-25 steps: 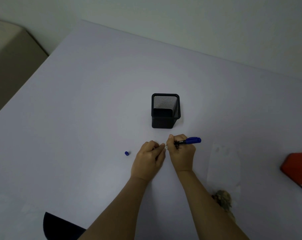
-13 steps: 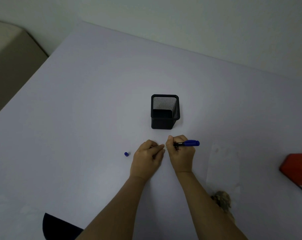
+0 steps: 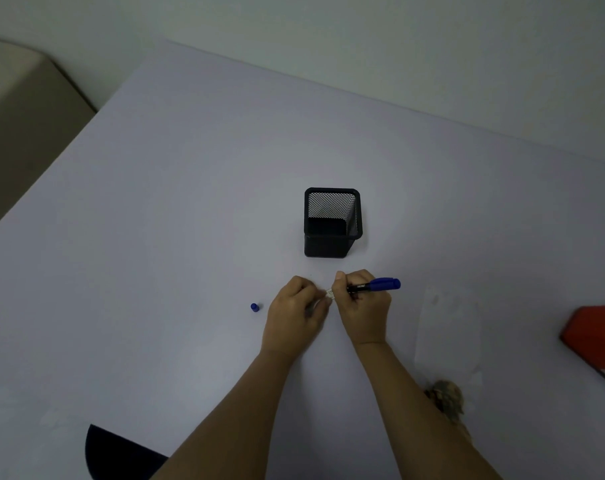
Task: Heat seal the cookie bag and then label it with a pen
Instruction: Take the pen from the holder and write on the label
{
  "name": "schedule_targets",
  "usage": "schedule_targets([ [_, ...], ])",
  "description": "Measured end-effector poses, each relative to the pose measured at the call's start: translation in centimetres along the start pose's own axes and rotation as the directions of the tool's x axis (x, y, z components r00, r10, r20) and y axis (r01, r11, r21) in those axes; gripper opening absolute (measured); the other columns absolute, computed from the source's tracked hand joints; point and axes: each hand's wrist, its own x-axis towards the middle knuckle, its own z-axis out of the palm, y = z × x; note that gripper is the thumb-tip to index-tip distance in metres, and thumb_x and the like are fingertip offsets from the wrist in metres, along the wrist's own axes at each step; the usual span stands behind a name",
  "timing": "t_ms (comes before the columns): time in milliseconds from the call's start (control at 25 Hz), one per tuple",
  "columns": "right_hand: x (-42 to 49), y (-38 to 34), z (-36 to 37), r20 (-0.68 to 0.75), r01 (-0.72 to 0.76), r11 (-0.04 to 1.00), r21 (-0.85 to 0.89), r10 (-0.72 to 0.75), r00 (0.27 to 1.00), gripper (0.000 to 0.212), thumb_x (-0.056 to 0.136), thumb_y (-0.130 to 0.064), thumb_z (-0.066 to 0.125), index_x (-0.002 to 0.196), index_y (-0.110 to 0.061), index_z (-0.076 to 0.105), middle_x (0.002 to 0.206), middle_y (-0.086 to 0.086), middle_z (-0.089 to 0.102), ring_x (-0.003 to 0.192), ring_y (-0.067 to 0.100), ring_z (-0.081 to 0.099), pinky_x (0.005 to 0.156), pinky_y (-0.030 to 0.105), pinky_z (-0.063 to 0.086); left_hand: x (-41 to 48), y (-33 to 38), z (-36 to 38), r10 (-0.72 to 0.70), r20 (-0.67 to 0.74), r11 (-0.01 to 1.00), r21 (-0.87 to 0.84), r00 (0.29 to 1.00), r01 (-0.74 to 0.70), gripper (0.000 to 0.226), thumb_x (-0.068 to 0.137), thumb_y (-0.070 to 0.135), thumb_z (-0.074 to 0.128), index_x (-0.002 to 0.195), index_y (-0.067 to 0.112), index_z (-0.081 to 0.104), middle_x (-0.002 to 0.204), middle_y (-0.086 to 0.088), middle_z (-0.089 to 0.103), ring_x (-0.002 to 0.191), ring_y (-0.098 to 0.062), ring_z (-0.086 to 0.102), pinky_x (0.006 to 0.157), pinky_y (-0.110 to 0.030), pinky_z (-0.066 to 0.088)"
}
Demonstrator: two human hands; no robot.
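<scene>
Plain office-style workstation. A pale desk (image 3: 155, 271) stands against a plain white wall (image 3: 363, 39) and carries a black mesh pen holder (image 3: 330, 237); a beige cabinet (image 3: 24, 109) sits beside its left edge.

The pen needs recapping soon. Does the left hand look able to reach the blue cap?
Probably yes. The blue cap lies on the table just left of the left hand, nothing between them. That hand seems to pinch a small white label and would need to drop it.
</scene>
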Motion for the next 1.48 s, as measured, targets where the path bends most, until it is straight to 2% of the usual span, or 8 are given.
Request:
schedule_targets([
  [160, 0.01, -0.03, 0.07, 0.015, -0.006, 1.000, 0.014, 0.006, 1.000, 0.029, 0.085, -0.015, 0.053, 0.061, 0.000, 0.056, 0.056, 0.012, 0.057, 0.059, 0.015, 0.051, 0.059, 0.002, 0.040, -0.09, -0.17, 0.05, 0.002, -0.012, 1.000, 0.014, 1.000, -0.002, 0.014, 0.079, 0.018, 0.072, 0.083, 0.005, 0.072, 0.080, -0.007, 0.062, 0.067, -0.011, 0.056, 0.063, -0.007, 0.041],
  [400, -0.04, -0.07, 0.05, 0.030, -0.007, 1.000, 0.011, 0.007, 1.000, 0.032, 0.086, -0.017, 0.051, 0.059, 0.000, 0.056, 0.056, 0.012, 0.058, 0.058, 0.016, 0.052, 0.057, 0.005, 0.041, -0.34, -0.28, 0.27, 0.020, -0.041, 1.000, 0.008, 0.999, -0.019, 0.018, 0.080, 0.020, 0.067, 0.084, 0.004, 0.074, 0.079, -0.007, 0.063, 0.068, -0.013, 0.058, 0.066, -0.011, 0.044],
  [640, 0.01, -0.11, -0.06, 0.023, -0.004, 1.000, 0.004, 0.004, 1.000, 0.030, 0.085, -0.016, 0.052, 0.060, -0.001, 0.056, 0.057, 0.011, 0.058, 0.060, 0.012, 0.051, 0.060, -0.001, 0.038, -0.30, -0.24, 0.33, 0.013, -0.044, 1.000, 0.009, 0.999, -0.012, 0.025, 0.083, 0.027, 0.062, 0.085, 0.005, 0.075, 0.080, -0.005, 0.063, 0.069, -0.012, 0.057, 0.066, -0.010, 0.042],
  [880, 0.05, -0.19, 0.01, 0.013, -0.027, 1.000, -0.005, 0.027, 1.000, 0.030, 0.085, -0.016, 0.052, 0.060, 0.000, 0.056, 0.058, 0.012, 0.059, 0.060, 0.015, 0.051, 0.058, 0.002, 0.040, -0.42, -0.16, 0.16, 0.019, -0.025, 1.000, 0.012, 0.999, -0.019, 0.018, 0.081, 0.020, 0.066, 0.084, 0.004, 0.074, 0.080, -0.006, 0.063, 0.069, -0.012, 0.057, 0.064, -0.016, 0.047],
  [1280, 0.00, -0.38, -0.09, 0.018, -0.026, 1.000, -0.004, 0.026, 1.000, 0.029, 0.085, -0.014, 0.053, 0.060, -0.001, 0.056, 0.058, 0.011, 0.059, 0.063, 0.014, 0.052, 0.060, 0.001, 0.039, -0.38, -0.05, 0.16, 0.006, -0.024, 0.999, 0.032, 1.000, -0.006, 0.020, 0.080, 0.021, 0.066, 0.080, 0.003, 0.074, 0.079, -0.007, 0.063, 0.067, -0.013, 0.057, 0.065, -0.014, 0.043],
  [1480, 0.05, -0.70, -0.11, 0.010, -0.023, 1.000, -0.010, 0.023, 1.000, 0.030, 0.084, -0.015, 0.052, 0.057, -0.002, 0.055, 0.055, 0.008, 0.057, 0.060, 0.003, 0.045, 0.059, -0.003, 0.035, -0.37, -0.02, 0.14, 0.003, -0.012, 0.999, 0.036, 1.000, -0.003, 0.019, 0.080, 0.020, 0.066, 0.082, 0.003, 0.074, 0.079, -0.008, 0.064, 0.068, -0.015, 0.059, 0.066, -0.013, 0.043],
])
